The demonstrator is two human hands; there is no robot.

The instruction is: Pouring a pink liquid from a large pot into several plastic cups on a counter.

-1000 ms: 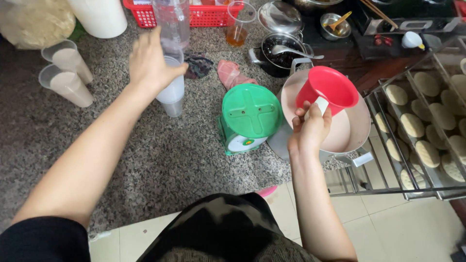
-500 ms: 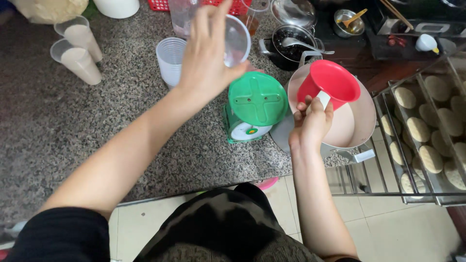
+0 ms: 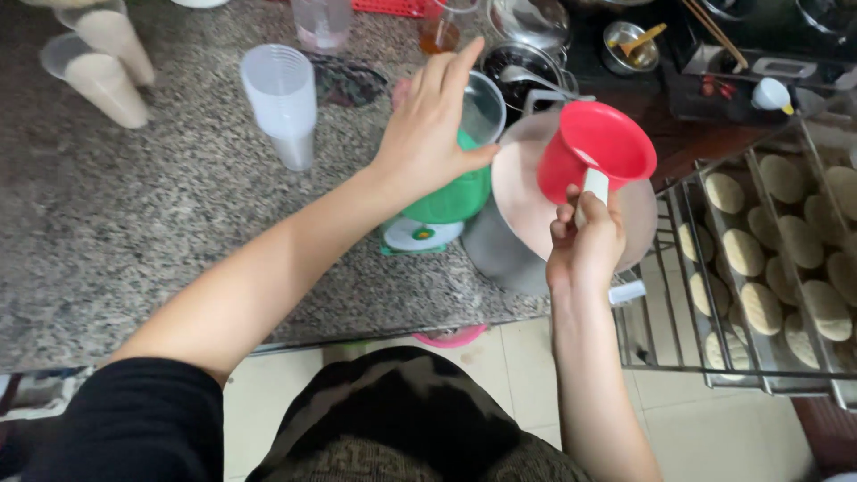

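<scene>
Red scoop [image 3: 596, 150] gripped in our right hand [image 3: 585, 243] over the pot [image 3: 536, 192], left hand [image 3: 428, 125] clasping a cup [image 3: 480, 107] beside it, ready for filling.

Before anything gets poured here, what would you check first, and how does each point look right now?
1. Clear cup held by the left hand: ok, fingers wrap its rim.
2. Cup seated on the green scale: cannot tell, the hand hides its base.
3. Red ladle gripped by the right hand: ok, held by its white handle.
4. Ladle over the steel pot of pale liquid: ok.
5. Ladle filled: cannot tell, its inside shows only partly.
6. Spare stack of cups out of the way: ok, standing apart on the counter.
</scene>
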